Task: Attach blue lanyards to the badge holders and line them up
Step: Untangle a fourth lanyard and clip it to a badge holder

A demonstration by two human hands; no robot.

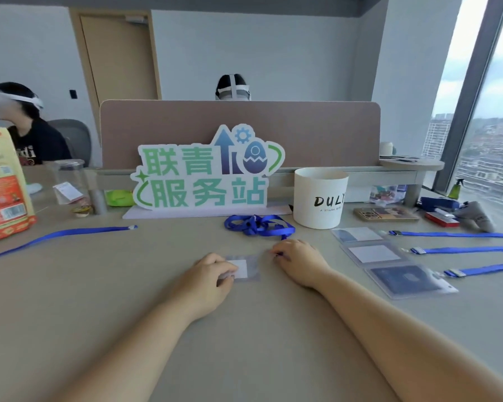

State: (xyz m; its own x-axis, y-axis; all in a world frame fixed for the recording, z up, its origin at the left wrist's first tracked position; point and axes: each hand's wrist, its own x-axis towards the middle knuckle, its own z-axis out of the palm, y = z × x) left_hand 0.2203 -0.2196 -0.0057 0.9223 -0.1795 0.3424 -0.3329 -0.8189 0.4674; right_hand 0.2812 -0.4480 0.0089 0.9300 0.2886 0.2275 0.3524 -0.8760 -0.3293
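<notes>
A clear badge holder with a white card lies flat on the table in front of me. My left hand pinches its left edge. My right hand sits just to its right with curled fingers pinching the clip end of a bunched blue lanyard that lies behind it. At the right, three badge holders lie in a column, each with a blue lanyard running off to the right. Another loose blue lanyard stretches across the left of the table.
A green and white sign stands behind the work area, with a white DULY bucket to its right. An orange bag stands at far left. A phone and small items lie at back right. Two people sit beyond the divider.
</notes>
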